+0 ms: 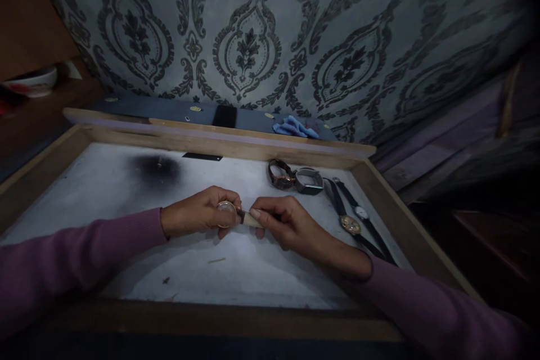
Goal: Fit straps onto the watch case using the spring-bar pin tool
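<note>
Near the middle of the white-bottomed wooden tray [261, 287], my left hand [206, 211] is closed around a round gold-rimmed watch [226, 214], its thumb across the face. My right hand [287, 222] is closed on the light strap [252, 220] just right of the watch case. A thin, shiny piece shows between the right fingertips and the case; what it is cannot be made out. The two hands are close together, a short gap apart, above the tray floor.
Right of my hands lie a brown watch [282, 175], a grey-banded watch [310, 180], a gold-faced watch [350, 225] and a white-faced watch [361, 213]. A black strip [202, 156] lies near the back wall. Behind the rim sits a blue cloth [294, 126].
</note>
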The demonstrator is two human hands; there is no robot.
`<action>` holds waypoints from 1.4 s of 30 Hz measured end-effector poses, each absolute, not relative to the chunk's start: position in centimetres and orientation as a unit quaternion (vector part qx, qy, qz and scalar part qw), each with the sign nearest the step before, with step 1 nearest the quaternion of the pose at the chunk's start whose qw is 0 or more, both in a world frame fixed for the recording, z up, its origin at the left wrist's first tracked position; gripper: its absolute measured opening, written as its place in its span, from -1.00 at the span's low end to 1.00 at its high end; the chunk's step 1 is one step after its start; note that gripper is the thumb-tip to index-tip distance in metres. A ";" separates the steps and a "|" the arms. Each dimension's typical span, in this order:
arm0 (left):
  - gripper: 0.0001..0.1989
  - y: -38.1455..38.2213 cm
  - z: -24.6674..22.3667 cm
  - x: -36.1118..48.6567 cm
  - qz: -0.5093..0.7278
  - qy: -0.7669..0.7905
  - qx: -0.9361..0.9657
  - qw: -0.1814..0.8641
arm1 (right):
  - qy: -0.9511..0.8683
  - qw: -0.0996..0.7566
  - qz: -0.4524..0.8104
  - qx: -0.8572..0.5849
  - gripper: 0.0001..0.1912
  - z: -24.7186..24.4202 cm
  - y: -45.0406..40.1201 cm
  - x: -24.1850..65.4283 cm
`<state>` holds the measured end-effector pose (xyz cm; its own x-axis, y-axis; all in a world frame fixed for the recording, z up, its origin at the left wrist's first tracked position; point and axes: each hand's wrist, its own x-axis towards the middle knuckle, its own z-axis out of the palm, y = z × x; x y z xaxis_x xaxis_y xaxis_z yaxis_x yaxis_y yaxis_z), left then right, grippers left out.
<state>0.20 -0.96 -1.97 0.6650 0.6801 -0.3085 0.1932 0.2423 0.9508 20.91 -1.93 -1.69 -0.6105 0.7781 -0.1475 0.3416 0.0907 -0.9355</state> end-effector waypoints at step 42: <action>-0.80 -0.8 -1.1 0.5 0.166 0.423 0.582 0.675 | -0.770 0.227 0.476 -0.359 -0.67 -1.9 -1.2 20.8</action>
<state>0.54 -0.85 -1.10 0.5867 0.7163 -0.3776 0.2679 0.2683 0.9253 20.80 -1.21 -1.86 -0.6385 0.7696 0.0079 0.3364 0.2883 -0.8965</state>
